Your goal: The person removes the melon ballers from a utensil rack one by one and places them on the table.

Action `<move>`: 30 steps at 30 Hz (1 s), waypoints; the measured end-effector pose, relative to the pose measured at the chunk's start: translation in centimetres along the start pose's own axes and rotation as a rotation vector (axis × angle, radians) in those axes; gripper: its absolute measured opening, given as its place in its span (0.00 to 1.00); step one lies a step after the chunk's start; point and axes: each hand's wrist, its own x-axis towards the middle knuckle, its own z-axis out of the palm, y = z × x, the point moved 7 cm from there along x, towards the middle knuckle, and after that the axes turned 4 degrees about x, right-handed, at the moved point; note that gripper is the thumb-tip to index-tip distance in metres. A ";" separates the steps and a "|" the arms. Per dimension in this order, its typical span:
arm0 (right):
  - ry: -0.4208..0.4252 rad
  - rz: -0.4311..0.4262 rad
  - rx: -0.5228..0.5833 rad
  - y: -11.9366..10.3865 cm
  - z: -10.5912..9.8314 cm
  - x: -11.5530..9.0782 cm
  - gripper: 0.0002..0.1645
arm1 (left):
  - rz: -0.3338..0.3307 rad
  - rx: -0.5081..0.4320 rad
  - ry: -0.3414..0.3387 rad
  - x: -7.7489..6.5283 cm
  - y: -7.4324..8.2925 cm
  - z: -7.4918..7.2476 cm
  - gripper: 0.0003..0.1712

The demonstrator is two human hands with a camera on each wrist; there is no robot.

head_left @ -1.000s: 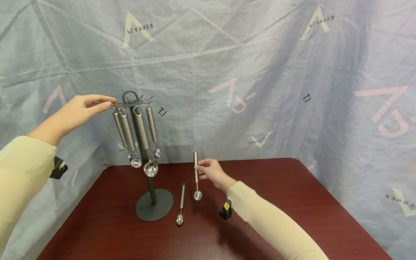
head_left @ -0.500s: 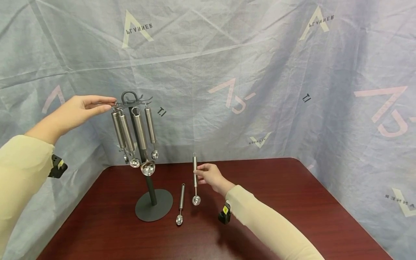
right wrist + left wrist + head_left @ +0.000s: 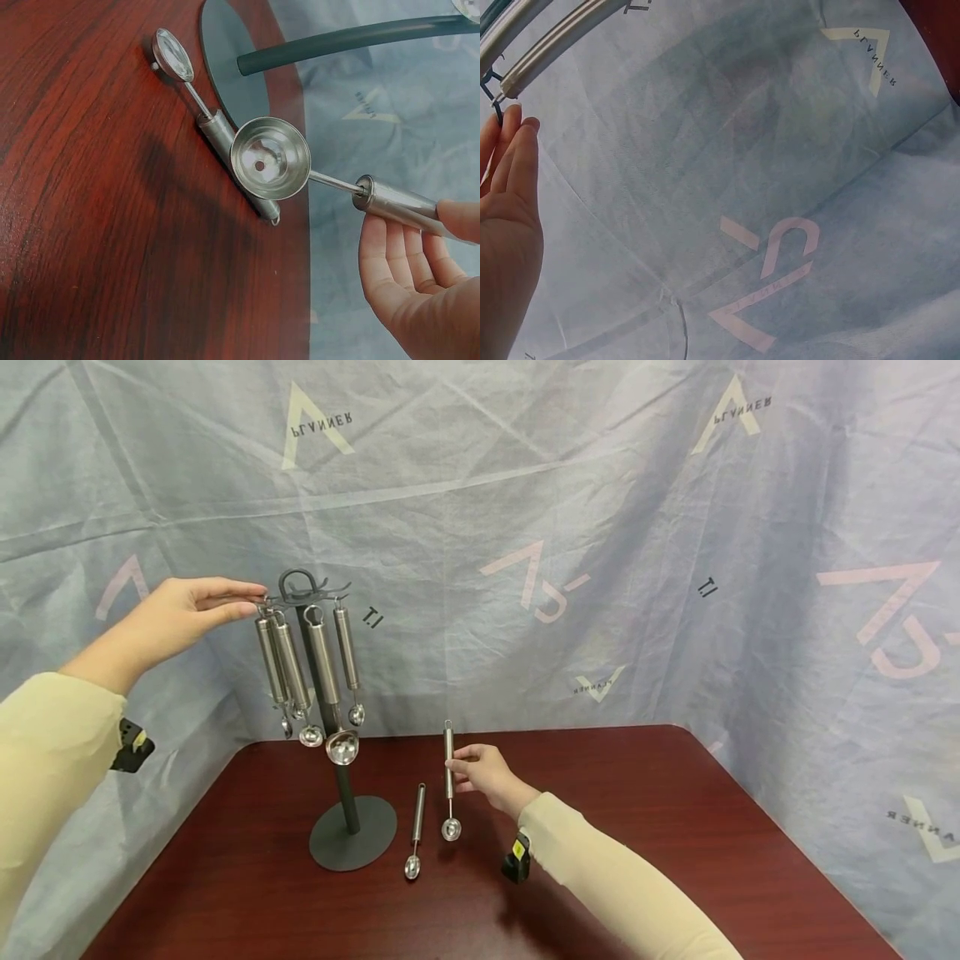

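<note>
My right hand (image 3: 487, 774) holds a steel melon baller (image 3: 450, 793) by its handle, thumb on one side and fingers on the other. The tool hangs upright, bowl down; in the right wrist view its round bowl (image 3: 270, 157) has a small hole. A second scoop (image 3: 416, 831) lies on the table just left of it. At the left, a dark utensil stand (image 3: 352, 839) carries several hanging steel scoops and a larger ladle-like scoop (image 3: 342, 747). My left hand (image 3: 183, 618) pinches a hook end at the stand's top, fingers nearly straight; the left wrist view shows fingertips (image 3: 511, 112) at that hook.
The dark red wooden table (image 3: 637, 827) extends to the right and front. A grey printed cloth (image 3: 465, 635) hangs behind and around it. The stand's round base is close to the lying scoop.
My right hand has lowered the melon baller toward the table, slightly leftward. The hanging scoops have swung and shifted a little. My left hand stays at the stand's top.
</note>
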 end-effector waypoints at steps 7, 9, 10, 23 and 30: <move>0.004 0.020 -0.004 0.6 0.3 0.1 0.14 | 0.017 0.013 0.034 0.1 0.5 -0.2 0.25; 0.011 0.040 0.004 0.8 0.5 0.1 0.14 | 0.007 0.023 0.039 0.1 0.5 -0.3 0.25; 0.014 0.045 0.002 0.9 0.6 0.1 0.14 | 0.004 0.027 0.041 0.1 0.5 -0.3 0.25; 0.061 0.109 -0.039 3.2 1.0 -0.4 0.13 | -0.023 0.060 0.015 0.1 0.3 -0.4 0.28; 0.053 0.134 -0.036 4.5 1.4 -0.6 0.12 | -0.068 0.054 -0.087 0.0 -0.1 -0.5 0.30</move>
